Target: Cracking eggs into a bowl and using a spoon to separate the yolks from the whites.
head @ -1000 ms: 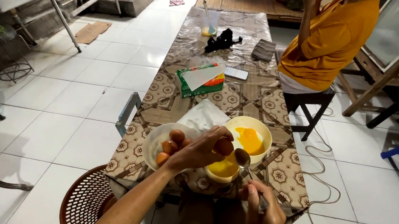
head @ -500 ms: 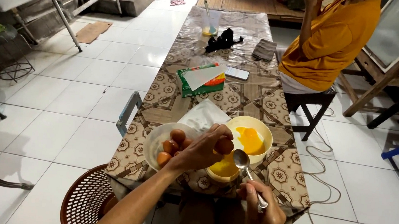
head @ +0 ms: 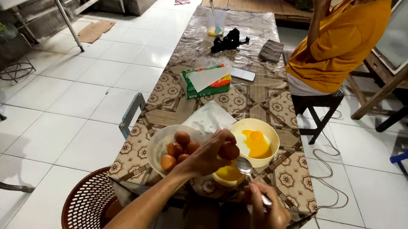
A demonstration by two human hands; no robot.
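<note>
At the desk's near edge, the left hand pinches a brown egg in its grip above a small yellow bowl. The right hand's grip is pressed around a spoon, its bowl just beside the egg.

table (patterned cloth) | egg bowl | yolk bowl | green box | phone
</note>
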